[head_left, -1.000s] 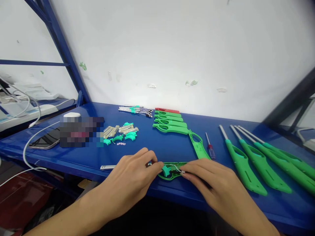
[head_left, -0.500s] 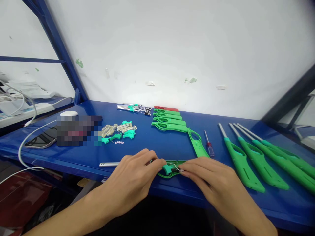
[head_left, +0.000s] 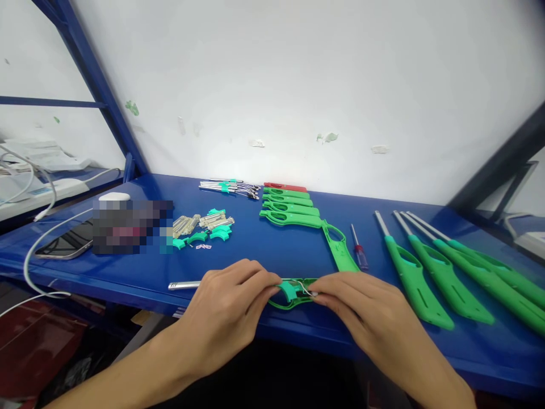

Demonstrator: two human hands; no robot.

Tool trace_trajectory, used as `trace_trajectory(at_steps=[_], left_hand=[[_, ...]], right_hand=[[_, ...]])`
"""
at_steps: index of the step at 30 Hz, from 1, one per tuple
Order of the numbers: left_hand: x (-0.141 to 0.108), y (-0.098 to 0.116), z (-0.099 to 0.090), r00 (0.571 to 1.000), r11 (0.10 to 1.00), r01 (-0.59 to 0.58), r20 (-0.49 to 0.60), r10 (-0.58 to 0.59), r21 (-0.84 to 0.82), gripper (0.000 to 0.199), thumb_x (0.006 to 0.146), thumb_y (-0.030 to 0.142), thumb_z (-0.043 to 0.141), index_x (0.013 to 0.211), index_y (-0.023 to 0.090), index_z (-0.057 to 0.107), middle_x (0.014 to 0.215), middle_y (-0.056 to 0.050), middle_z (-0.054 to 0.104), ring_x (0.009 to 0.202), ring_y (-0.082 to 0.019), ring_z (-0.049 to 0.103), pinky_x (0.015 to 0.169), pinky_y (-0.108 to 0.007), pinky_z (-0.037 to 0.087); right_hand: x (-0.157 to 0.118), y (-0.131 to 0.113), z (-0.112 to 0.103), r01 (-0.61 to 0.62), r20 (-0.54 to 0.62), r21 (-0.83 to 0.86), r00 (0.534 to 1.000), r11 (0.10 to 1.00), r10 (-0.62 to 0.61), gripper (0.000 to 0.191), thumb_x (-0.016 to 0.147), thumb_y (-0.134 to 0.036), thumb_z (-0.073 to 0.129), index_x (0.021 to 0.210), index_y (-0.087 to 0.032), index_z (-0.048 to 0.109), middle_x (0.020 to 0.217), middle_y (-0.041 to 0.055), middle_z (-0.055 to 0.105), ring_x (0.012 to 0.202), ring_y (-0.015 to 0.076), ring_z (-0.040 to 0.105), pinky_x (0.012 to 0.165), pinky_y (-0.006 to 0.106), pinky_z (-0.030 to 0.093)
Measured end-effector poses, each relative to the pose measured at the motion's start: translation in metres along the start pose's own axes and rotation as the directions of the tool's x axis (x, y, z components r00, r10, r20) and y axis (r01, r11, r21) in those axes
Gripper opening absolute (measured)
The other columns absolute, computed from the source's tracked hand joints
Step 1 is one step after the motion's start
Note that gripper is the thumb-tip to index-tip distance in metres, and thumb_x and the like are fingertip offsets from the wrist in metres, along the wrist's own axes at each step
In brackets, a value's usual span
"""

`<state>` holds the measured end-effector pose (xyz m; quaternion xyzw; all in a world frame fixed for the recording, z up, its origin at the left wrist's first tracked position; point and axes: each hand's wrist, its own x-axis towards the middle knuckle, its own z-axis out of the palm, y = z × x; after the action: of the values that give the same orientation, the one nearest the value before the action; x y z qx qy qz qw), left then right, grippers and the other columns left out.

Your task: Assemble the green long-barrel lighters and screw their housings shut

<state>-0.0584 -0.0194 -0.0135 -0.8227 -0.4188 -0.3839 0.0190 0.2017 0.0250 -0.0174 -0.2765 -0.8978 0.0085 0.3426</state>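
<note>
You have an open green lighter casing (head_left: 279, 305) at the front edge of the blue table (head_left: 259, 250), between your two hands. A teal trigger (head_left: 289, 292) sits in it, with a thin white wire (head_left: 304, 288) looping to the right of the trigger. A metal tube (head_left: 184, 285) shows beyond the far side of your left hand, pointing left; its junction with the casing is hidden.

Your left hand (head_left: 238, 298) has thumb and forefinger drawn nearly together, touching the trigger's left end; whether they grip it cannot be told. Your right hand (head_left: 361, 307) pinches the wire's end between thumb and forefinger.

Just beyond your right hand lies a loose green casing half (head_left: 340, 253), and beside it a screwdriver (head_left: 361, 257) with its handle towards you. Farther back, green shells (head_left: 293, 218) lie in a row, a red shell (head_left: 284, 187) behind them. To the left you have spare teal triggers (head_left: 221, 232), clear parts (head_left: 187, 225) and wired metal tubes (head_left: 221, 187). Four assembled lighters (head_left: 421, 292) lie at the right; a phone (head_left: 66, 241) lies at the far left.
</note>
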Motion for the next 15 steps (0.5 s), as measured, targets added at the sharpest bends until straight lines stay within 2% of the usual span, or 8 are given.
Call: trace_trajectory(at_steps=[7, 12, 15], left_hand=[[0.0007, 0.0010, 0.0026, 1.000, 0.997, 0.023, -0.011, -0.024, -0.068, 0.014, 0.104, 0.008, 0.065, 0.104, 0.022, 0.068, 0.094, 0.002, 0.073, 0.081, -0.015, 0.068, 0.072, -0.025, 0.053], [0.0004, 0.0029, 0.0036, 0.999, 0.997, 0.053, 0.012, -0.053, -0.053, 0.014, 0.105, 0.009, 0.063, 0.103, 0.022, 0.066, 0.094, 0.001, 0.072, 0.084, -0.017, 0.066, 0.076, -0.028, 0.054], [0.0009, 0.0048, 0.0039, 0.999, 0.999, 0.042, 0.007, -0.042, -0.007, 0.012, 0.106, 0.010, 0.061, 0.103, 0.021, 0.065, 0.100, -0.002, 0.069, 0.086, -0.018, 0.065, 0.074, -0.028, 0.053]], right_hand=[[-0.0001, 0.0002, -0.0012, 0.020, -0.013, 0.018, 1.000, 1.000, -0.020, 0.010, 0.110, -0.020, 0.058, 0.116, -0.027, 0.063, 0.106, -0.0050, 0.081, 0.091, 0.0147, 0.075, 0.088, 0.030, 0.051], [-0.0011, 0.0002, -0.0012, 0.032, -0.027, 0.036, 0.999, 0.999, -0.031, 0.010, 0.111, -0.019, 0.058, 0.115, -0.027, 0.063, 0.106, -0.0046, 0.081, 0.091, 0.0139, 0.074, 0.088, 0.030, 0.050], [-0.0013, -0.0010, -0.0021, 0.044, -0.039, 0.044, 0.998, 0.998, -0.042, 0.012, 0.110, -0.017, 0.058, 0.115, -0.026, 0.064, 0.106, -0.0039, 0.081, 0.092, 0.0140, 0.073, 0.088, 0.029, 0.050]])
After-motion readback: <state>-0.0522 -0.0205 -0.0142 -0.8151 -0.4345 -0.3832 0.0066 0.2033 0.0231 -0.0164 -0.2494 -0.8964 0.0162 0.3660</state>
